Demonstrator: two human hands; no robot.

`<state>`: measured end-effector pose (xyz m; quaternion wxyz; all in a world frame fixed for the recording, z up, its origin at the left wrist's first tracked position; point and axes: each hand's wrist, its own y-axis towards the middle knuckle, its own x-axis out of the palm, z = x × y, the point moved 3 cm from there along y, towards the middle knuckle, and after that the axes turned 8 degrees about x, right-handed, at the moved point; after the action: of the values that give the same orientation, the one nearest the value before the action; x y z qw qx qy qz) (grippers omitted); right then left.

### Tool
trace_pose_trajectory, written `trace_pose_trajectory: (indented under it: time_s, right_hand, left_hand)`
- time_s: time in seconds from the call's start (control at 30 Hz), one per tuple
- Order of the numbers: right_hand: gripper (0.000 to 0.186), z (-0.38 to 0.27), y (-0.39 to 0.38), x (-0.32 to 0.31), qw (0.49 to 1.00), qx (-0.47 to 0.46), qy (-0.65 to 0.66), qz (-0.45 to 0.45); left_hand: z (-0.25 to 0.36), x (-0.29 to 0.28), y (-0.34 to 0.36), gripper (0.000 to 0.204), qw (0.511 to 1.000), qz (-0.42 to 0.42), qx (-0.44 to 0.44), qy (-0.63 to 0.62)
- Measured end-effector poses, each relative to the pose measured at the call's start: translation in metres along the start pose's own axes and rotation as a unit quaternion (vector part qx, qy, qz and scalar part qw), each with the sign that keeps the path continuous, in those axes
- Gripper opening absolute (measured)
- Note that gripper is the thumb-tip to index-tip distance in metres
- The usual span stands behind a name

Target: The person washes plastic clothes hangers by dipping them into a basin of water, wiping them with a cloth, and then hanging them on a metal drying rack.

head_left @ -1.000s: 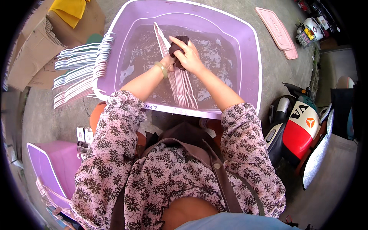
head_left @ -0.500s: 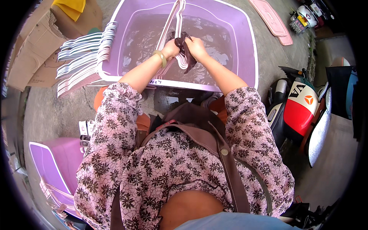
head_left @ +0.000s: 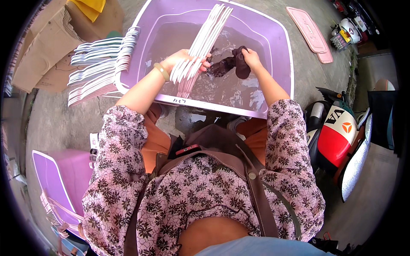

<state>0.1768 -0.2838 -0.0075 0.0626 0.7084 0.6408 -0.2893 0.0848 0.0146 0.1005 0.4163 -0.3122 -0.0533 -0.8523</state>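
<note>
In my left hand (head_left: 181, 59) is a bunch of white and pale pink clothes hangers (head_left: 206, 39), fanned out and tilted over the water. My fingers wrap the bunch, and the fingertips show past its right side. My right hand (head_left: 253, 59) pinches a wet dark brown cloth (head_left: 241, 65), whose left part hangs down toward the water. Both hands are above a large purple tub (head_left: 276, 68) of murky greyish water. The lower ends of the held hangers reach near the tub's front rim.
More hangers (head_left: 97, 72) hook over the tub's left rim. Cardboard boxes (head_left: 42, 55) with a yellow cloth (head_left: 90, 8) stand at far left. A second purple tub (head_left: 64, 179) sits near left. To the right are a red and white scooter (head_left: 335, 132) and a pink lid (head_left: 305, 32).
My hands have moved apart. The right hand has drawn the dark cloth to the right, off the hangers. The left hand now grips the hangers alone, and they have spread and turned.
</note>
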Motion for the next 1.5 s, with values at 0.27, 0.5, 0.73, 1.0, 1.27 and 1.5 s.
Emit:
trace_pose_trajectory:
  time_s: [0.27, 0.5, 0.73, 1.0, 1.27, 1.5]
  right_hand:
    - [0.046, 0.087, -0.002, 0.084, 0.807, -0.026, -0.546, -0.223]
    - [0.03, -0.015, -0.039, 0.087, 0.853, 0.153, 0.388, -0.312]
    - [0.041, -0.16, -0.118, 0.058, 0.888, -0.36, 0.089, -0.273]
    - [0.045, -0.221, -0.065, 0.102, 0.862, -0.465, -0.189, -0.064]
    - [0.045, -0.239, -0.007, 0.12, 0.913, -0.19, 0.288, -0.217]
    - [0.03, -0.136, -0.069, 0.119, 0.943, -0.144, 0.217, -0.208]
  left_hand:
    - [0.006, -0.02, 0.005, 0.045, 0.995, 0.077, 0.063, -0.025]
    - [-0.01, -0.051, 0.016, 0.043, 0.983, 0.154, 0.088, -0.046]
    - [-0.009, -0.014, 0.027, 0.029, 0.974, 0.174, 0.104, 0.098]
    - [0.013, 0.034, 0.002, 0.026, 0.977, 0.17, 0.112, 0.059]
    - [-0.001, 0.024, -0.011, 0.031, 0.981, 0.151, 0.108, -0.049]
    - [-0.014, 0.011, -0.011, 0.035, 0.986, 0.141, 0.089, 0.003]
